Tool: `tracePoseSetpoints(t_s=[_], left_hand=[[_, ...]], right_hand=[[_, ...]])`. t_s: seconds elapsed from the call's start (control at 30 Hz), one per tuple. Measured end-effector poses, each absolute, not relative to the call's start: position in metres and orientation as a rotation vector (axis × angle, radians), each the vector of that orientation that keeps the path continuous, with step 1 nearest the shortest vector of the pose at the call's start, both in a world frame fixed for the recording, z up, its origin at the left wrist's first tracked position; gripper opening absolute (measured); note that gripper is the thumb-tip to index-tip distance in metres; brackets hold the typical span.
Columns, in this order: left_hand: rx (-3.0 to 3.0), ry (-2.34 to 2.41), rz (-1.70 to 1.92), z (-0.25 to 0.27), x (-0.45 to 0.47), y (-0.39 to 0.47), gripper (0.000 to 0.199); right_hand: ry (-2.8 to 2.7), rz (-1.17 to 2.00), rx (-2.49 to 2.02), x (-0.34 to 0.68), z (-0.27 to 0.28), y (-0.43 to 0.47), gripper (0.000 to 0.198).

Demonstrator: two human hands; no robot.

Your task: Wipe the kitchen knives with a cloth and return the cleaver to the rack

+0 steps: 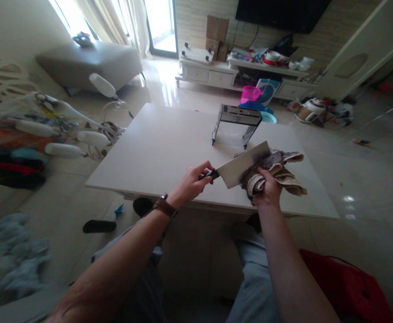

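The left hand is clamped on the black handle of the knife, and the blade lies against the cloth. The right hand grips the bunched cloth; both items are above the near side of the table, with a metal stand beyond them.

No legible text, labels, brands, numbers or signs anywhere.

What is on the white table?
On the white table stands a rack. The cleaver in the left hand and cloth in the right hand hide part of the white table; anything there cannot be seen.
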State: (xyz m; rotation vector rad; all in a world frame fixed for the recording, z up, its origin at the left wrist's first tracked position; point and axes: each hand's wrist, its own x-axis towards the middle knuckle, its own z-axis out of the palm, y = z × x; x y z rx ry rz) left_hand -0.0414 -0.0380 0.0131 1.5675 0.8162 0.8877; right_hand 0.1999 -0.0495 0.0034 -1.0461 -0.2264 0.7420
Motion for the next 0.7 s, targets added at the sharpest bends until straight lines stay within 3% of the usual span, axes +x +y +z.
tracePoseSetpoints(t_s=[0.7], left_hand=[[1.396, 0.941, 0.997, 0.006, -0.016, -0.047, 0.013]], right_hand=[[-0.285, 0.844, -1.047, 0.169, -0.005, -0.054, 0.045]])
